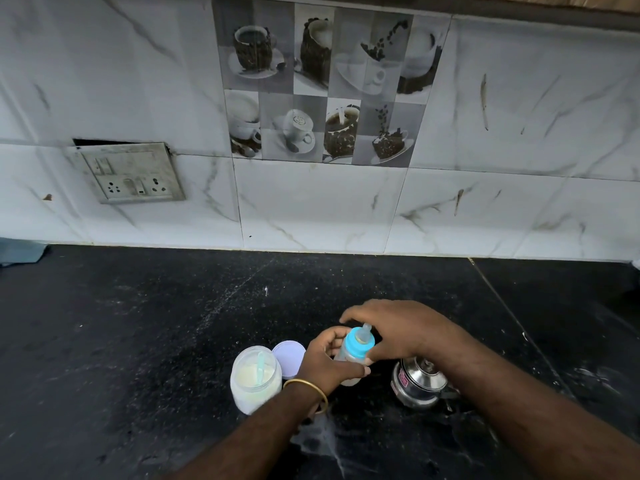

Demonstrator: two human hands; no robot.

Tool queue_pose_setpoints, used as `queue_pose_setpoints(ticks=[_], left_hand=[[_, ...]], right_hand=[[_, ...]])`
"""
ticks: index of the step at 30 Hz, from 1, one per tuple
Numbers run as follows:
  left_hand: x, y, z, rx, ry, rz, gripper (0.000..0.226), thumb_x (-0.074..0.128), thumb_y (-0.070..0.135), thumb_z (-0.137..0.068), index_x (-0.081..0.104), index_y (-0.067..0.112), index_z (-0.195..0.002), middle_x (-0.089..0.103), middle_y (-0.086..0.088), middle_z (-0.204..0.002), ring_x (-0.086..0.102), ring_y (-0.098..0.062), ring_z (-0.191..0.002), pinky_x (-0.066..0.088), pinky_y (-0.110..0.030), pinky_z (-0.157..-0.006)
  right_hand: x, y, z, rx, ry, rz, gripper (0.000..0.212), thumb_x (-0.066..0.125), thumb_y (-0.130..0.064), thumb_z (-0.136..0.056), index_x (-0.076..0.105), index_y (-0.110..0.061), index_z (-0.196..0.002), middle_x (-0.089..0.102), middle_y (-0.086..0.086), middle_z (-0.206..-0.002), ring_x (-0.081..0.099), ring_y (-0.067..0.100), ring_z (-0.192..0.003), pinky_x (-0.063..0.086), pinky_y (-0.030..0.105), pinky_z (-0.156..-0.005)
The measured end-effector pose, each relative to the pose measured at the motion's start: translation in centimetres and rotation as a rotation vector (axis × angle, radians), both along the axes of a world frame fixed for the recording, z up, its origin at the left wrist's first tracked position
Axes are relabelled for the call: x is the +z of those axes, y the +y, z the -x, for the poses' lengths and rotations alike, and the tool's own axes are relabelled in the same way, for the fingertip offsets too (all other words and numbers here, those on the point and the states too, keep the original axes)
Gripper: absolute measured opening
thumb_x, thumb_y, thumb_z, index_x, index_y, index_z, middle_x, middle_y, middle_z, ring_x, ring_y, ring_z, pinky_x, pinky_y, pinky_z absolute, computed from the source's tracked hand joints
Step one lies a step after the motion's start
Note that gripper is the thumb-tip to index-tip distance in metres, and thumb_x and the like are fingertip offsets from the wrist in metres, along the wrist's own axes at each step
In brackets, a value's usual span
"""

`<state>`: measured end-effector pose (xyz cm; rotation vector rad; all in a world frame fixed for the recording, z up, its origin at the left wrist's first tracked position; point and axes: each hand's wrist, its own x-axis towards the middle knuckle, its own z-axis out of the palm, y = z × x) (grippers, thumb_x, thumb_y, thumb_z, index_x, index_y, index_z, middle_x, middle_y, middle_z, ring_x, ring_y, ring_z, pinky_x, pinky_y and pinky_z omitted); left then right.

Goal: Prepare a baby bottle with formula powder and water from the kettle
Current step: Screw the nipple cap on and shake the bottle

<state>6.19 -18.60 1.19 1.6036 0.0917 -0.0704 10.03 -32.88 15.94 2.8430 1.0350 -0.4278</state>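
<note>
A clear baby bottle [349, 356] with a blue screw ring [358, 344] and teat stands tilted on the black counter. My left hand [325, 365] is wrapped around the bottle's body. My right hand [398, 329] arches over the top, its fingers on the blue ring. To the left stands an open jar of formula powder [254, 379] with a pale scoop [260, 367] stuck in it. The jar's lilac lid [289, 358] lies behind it. A small steel kettle [417, 381] sits to the right, under my right forearm.
The black stone counter [173, 323] runs back to a white tiled wall. A socket plate [133, 174] is set in the wall at the left. A blue-grey cloth [20, 252] lies at the far left edge. White powder is spilled on the counter near my left forearm.
</note>
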Motion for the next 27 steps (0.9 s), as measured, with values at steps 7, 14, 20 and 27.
queue_pose_setpoints(ticks=[7, 14, 20, 27], left_hand=[[0.4, 0.1, -0.2, -0.003, -0.008, 0.009, 0.057, 0.090, -0.001, -0.056, 0.065, 0.021, -0.103, 0.071, 0.006, -0.094, 0.065, 0.001, -0.084, 0.049, -0.010, -0.073], [0.5, 0.2, -0.2, -0.020, -0.022, 0.019, 0.059, 0.091, 0.004, -0.055, 0.066, 0.020, -0.107, 0.072, 0.003, -0.099, 0.066, -0.004, -0.090, 0.050, -0.014, -0.077], [0.9, 0.2, 0.1, -0.131, -0.004, 0.051, 0.069, 0.094, 0.012, -0.050, 0.063, 0.018, -0.111, 0.073, 0.000, -0.104, 0.067, -0.008, -0.095, 0.054, -0.024, -0.084], [2.1, 0.5, 0.5, -0.295, -0.024, 0.004, 0.042, 0.091, -0.002, -0.058, 0.068, 0.023, -0.082, 0.068, 0.016, -0.074, 0.061, -0.003, -0.075, 0.048, -0.022, -0.073]], right_hand=[[0.4, -0.2, 0.2, -0.022, -0.016, -0.055, 0.066, 0.074, -0.053, -0.075, 0.045, -0.045, -0.134, 0.060, -0.012, -0.125, 0.061, 0.015, -0.113, 0.050, 0.036, -0.084], [0.2, -0.5, 0.0, -0.008, 0.036, -0.102, 0.054, 0.074, -0.046, -0.079, 0.054, -0.042, -0.129, 0.060, -0.013, -0.123, 0.058, 0.011, -0.112, 0.051, 0.036, -0.085], [0.5, -1.2, 0.0, 0.094, 0.081, -0.120, 0.041, 0.070, -0.036, -0.086, 0.057, -0.035, -0.125, 0.058, -0.012, -0.118, 0.056, 0.006, -0.099, 0.049, 0.031, -0.077], [0.3, -1.8, 0.2, 0.195, -0.019, -0.199, 0.043, 0.063, -0.069, -0.079, 0.062, -0.035, -0.107, 0.065, -0.012, -0.092, 0.060, 0.007, -0.083, 0.052, 0.035, -0.069]])
